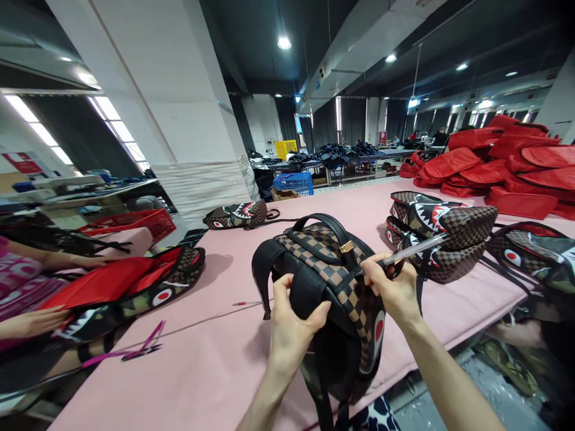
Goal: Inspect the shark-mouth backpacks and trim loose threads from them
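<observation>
A brown-and-black checkered backpack (348, 272) with black straps and a top handle stands tilted at the near edge of the pink table. My left hand (291, 326) grips its black back panel near the top, thumb and fingers apart around the padding. In my right hand (395, 287) is a slim pen-like tool (420, 246) with a clear, silvery shaft. Its dark front end is at the checkered top beside the zipper seam; the exact contact is hidden by my fingers. A gold zipper pull (346, 246) hangs beside the handle.
Patterned shark-face bags (442, 230) lie stacked at right, before a heap of red bags (507, 161). Another patterned bag (236, 214) lies at the far edge. At left, a co-worker's hands (38, 320) handle a red-lined bag (121, 281). A purple ribbon (144, 347) lies nearby.
</observation>
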Action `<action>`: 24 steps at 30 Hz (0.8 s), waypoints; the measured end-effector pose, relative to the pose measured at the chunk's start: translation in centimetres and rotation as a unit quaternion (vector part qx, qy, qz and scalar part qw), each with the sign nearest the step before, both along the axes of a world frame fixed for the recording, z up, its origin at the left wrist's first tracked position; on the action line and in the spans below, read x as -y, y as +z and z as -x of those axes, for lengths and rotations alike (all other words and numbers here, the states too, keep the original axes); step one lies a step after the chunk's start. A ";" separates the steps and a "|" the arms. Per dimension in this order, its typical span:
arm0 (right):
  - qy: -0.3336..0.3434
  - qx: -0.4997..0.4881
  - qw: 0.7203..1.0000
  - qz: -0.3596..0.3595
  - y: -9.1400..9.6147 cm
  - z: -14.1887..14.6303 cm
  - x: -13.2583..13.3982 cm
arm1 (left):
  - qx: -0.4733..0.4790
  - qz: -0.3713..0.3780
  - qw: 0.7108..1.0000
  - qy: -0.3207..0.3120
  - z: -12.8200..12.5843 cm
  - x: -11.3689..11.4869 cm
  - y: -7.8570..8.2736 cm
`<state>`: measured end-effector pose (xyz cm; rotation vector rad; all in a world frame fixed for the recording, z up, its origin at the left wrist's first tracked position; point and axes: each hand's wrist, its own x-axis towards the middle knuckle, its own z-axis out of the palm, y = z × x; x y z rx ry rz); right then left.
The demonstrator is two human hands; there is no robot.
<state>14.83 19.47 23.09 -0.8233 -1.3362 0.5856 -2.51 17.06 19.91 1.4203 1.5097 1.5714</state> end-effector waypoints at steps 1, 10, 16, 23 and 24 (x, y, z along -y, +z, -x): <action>0.000 0.011 1.000 -0.003 0.1 0.0 0.1 | 0.001 0.001 1.000 -0.001 0.0 0.0 0.0; -0.031 0.047 0.998 -0.018 0.1 0.2 0.0 | 0.008 0.000 1.000 0.004 -0.1 0.0 0.0; -0.030 0.043 0.998 -0.030 0.0 0.2 0.0 | 0.009 -0.003 1.000 0.006 -0.1 0.0 0.1; -0.043 0.040 0.998 -0.023 -0.1 0.3 -0.1 | 0.009 0.001 1.000 0.005 -0.2 0.1 0.3; -0.041 0.038 0.998 -0.022 -0.1 0.3 -0.1 | 0.009 0.001 1.000 0.005 -0.2 0.1 0.3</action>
